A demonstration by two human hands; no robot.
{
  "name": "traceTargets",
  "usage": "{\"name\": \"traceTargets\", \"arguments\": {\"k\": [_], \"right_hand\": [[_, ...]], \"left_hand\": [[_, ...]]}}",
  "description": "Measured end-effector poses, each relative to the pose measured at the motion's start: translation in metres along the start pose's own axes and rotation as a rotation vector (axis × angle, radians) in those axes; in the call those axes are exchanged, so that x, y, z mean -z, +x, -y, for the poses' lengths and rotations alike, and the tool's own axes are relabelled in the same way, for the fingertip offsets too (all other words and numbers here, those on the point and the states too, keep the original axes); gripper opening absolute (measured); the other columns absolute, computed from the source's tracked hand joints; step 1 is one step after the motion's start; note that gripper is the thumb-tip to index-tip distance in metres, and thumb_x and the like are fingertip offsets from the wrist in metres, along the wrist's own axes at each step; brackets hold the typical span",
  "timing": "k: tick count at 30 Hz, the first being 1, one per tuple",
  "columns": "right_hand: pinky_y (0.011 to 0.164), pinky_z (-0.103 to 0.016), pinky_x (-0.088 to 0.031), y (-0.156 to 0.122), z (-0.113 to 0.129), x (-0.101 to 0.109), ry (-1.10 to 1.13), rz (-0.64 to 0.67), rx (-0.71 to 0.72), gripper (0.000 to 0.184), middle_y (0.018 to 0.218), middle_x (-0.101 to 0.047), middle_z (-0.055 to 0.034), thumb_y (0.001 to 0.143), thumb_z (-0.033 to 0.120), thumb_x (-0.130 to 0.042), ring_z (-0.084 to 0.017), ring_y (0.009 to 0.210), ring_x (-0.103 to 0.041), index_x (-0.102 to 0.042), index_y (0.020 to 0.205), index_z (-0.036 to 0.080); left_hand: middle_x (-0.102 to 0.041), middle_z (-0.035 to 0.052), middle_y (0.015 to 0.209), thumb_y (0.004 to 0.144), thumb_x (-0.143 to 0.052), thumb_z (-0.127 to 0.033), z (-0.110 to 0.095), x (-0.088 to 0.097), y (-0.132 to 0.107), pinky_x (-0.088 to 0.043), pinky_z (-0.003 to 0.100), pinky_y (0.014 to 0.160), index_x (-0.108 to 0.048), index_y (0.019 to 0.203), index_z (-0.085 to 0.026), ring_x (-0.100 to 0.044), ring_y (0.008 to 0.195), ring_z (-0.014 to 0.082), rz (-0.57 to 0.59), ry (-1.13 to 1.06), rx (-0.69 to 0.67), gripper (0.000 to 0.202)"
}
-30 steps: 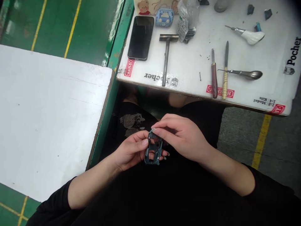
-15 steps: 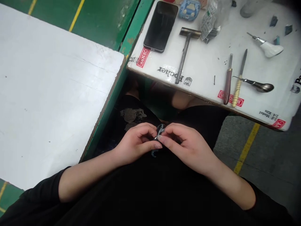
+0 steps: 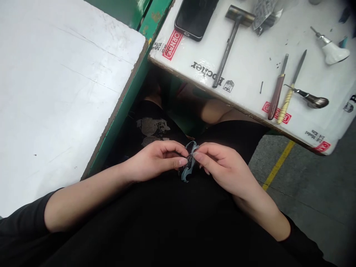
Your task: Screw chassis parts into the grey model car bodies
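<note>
Over my lap, a small bluish-grey piece with a thin, curved, loop-like outline is pinched between both hands. I cannot make out what kind of thing it is, as fingertips cover its middle. My left hand grips its left side between thumb and fingers. From the other side, the thumb and forefinger of my right hand press on it near the top. The lower end of the piece hangs free below the fingertips, and a rounded loop shows above them.
On the white-covered bench lie a phone, a metal hammer, a plastic bag, a red-handled chisel, a file with a yellow handle, a hooked tool and a white-handled tool. A white board stands left.
The piece has been turned between my fingers, and more of its bluish lower part shows. Both hands still hold it. The whole view has shifted slightly, with the bench higher in it.
</note>
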State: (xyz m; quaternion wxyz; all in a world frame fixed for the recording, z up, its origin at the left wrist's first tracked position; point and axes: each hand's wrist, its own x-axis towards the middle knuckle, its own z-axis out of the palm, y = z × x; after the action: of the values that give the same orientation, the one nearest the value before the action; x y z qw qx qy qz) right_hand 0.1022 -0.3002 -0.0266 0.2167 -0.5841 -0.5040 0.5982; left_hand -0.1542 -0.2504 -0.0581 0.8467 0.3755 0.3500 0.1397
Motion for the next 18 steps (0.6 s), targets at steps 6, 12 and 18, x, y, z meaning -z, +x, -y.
{"name": "traceTargets", "arguments": {"k": [6, 12, 18], "right_hand": [[0.061, -0.028, -0.047, -0.005, -0.001, -0.002, 0.161, 0.015, -0.094, 0.031, 0.082, -0.072, 0.0008, 0.101, 0.051, -0.091, -0.013, 0.067, -0.059, -0.082, 0.093, 0.023], [0.059, -0.026, -0.045, -0.01, 0.004, -0.005, 0.202, -0.023, -0.134, 0.028, 0.079, -0.068, 0.0021, 0.1, 0.044, -0.092, -0.011, 0.065, -0.056, -0.077, 0.089, 0.022], [0.06, -0.027, -0.046, -0.011, 0.008, -0.004, 0.151, 0.026, -0.173, 0.03, 0.087, -0.072, 0.0001, 0.095, 0.049, -0.096, -0.014, 0.071, -0.06, -0.08, 0.093, 0.024]], "left_hand": [[-0.081, 0.0103, 0.12, 0.096, -0.097, -0.032, 0.001, -0.002, -0.001, -0.065, 0.034, 0.099, -0.087, 0.107, -0.017, -0.078, 0.107, 0.0203, -0.004, -0.047, 0.004, 0.021], [-0.083, 0.0093, 0.115, 0.094, -0.099, -0.035, 0.001, -0.004, -0.003, -0.065, 0.033, 0.098, -0.086, 0.105, -0.017, -0.079, 0.103, 0.0201, -0.019, -0.014, 0.051, 0.026], [-0.085, 0.0088, 0.113, 0.087, -0.104, -0.036, -0.002, -0.007, -0.005, -0.066, 0.033, 0.097, -0.086, 0.104, -0.017, -0.081, 0.103, 0.0209, -0.051, -0.02, 0.084, 0.031]]}}
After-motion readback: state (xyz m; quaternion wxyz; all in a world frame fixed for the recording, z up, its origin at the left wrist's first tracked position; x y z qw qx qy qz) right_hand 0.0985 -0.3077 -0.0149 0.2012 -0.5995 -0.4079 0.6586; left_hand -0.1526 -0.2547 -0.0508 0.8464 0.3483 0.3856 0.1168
